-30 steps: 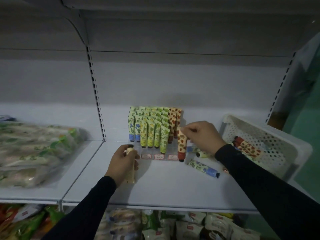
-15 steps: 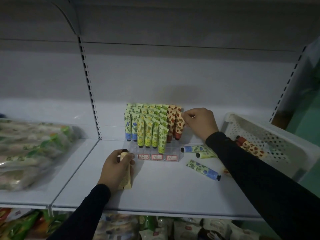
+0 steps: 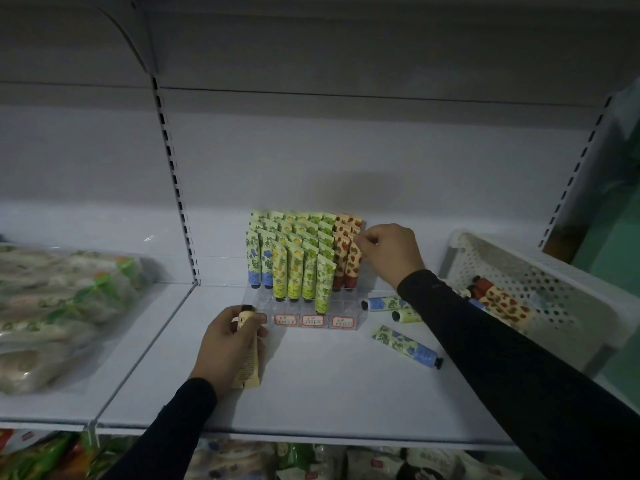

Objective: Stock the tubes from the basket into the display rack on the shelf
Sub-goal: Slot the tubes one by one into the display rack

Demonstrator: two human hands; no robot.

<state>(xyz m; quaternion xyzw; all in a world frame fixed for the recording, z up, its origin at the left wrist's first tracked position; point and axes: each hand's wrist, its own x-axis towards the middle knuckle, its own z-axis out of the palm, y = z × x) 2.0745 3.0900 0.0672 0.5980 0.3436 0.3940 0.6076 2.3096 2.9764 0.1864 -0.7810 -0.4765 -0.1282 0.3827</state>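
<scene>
A clear display rack point(image 3: 346, 308) stands on the white shelf point(image 3: 329, 386), filled with upright blue, yellow, green and red-patterned tubes. My right hand point(image 3: 389, 252) pinches the top of a red strawberry tube point(image 3: 353, 266) standing in the rack's right column. My left hand point(image 3: 230, 344) grips a pale yellow tube point(image 3: 247, 367) in front of the rack, cap pointing up. Three loose tubes lie on the shelf right of the rack: a blue one point(image 3: 381, 303), a green one point(image 3: 407, 315) and a larger blue one point(image 3: 407, 346). The white perforated basket point(image 3: 540, 268) at right holds red tubes point(image 3: 502, 299).
Bagged goods in clear plastic point(image 3: 62, 306) fill the shelf section to the left. A slotted upright point(image 3: 176, 188) divides the two sections. Packaged goods point(image 3: 242, 459) sit on the shelf below. The shelf's front edge runs across the lower part of the view.
My right hand carried the red tube from in front of the rack up into the right column and still pinches its top. My left hand stayed put with the yellow tube.
</scene>
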